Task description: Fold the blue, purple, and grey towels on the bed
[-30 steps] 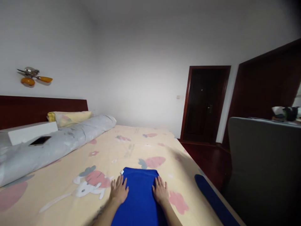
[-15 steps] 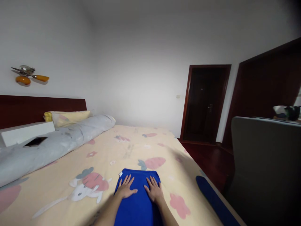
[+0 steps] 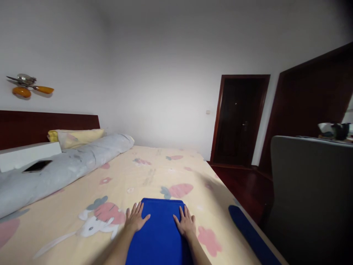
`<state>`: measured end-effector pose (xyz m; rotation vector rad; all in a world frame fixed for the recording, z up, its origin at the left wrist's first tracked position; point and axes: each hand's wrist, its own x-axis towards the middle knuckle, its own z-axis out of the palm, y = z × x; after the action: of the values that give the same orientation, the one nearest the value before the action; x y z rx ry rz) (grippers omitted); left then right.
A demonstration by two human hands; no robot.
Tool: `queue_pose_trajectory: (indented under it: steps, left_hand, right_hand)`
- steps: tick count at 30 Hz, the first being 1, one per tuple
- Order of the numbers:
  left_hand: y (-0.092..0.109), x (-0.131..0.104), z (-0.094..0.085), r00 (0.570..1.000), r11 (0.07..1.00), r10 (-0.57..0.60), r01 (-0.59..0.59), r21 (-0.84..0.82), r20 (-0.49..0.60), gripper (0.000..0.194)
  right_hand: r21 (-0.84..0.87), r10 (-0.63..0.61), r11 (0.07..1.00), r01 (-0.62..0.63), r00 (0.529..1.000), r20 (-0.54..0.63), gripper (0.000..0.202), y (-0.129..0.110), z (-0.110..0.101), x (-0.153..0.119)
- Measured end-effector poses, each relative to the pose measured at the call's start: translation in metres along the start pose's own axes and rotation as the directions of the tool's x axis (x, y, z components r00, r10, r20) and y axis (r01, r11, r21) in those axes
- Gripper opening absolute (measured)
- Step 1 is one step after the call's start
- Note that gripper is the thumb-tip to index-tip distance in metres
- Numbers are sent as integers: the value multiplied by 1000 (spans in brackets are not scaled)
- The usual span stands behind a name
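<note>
A folded blue towel (image 3: 161,230) is laid flat on the bed (image 3: 154,176), near the foot edge, on a pale yellow sheet printed with pink and grey cartoon shapes. The left hand (image 3: 135,220) is pressed palm-down at the towel's left edge, fingers spread, partly on the cloth and partly on the sheet. The right hand (image 3: 186,224) is set flat on the towel's right edge, fingers extended forward. Nothing is gripped by either hand; both grips are fully open and only laid against the cloth. A second blue strip (image 3: 249,230) is seen along the right bed edge, well apart from the hands. A long grey rolled quilt (image 3: 66,167) is laid along the left side, with a yellow pillow (image 3: 75,136) behind it by the dark headboard (image 3: 41,123). A white box (image 3: 27,156) and a dark phone (image 3: 37,166) are rested on the quilt. A dark wooden door (image 3: 238,119) is seen at the far wall, a grey chair back (image 3: 311,191) at right.
</note>
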<state>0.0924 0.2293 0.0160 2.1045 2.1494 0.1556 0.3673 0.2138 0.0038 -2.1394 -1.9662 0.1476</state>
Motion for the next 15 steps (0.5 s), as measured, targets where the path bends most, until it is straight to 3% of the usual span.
queue_pose_trajectory:
  steps: [6, 9, 11, 15]
  left_hand:
    - [13, -16, 9, 984, 996, 40, -25, 87, -174, 59]
    - [0, -24, 5, 984, 991, 98, -84, 100, -146, 55]
    - [-10, -32, 2, 986, 989, 111, -98, 109, -127, 54]
    - [-4, -64, 11, 971, 987, 141, -123, 101, -195, 56]
  right_hand:
    - [-47, 4, 999, -9, 993, -119, 66, -9, -4, -11]
    - [-34, -185, 983, 182, 980, -76, 55, -9, -16, -13]
    - [-7, -326, 945, 326, 945, -17, 54, -8, -23, -21]
    - [77, -507, 859, 505, 862, 10, 52, -12, -20, -64]
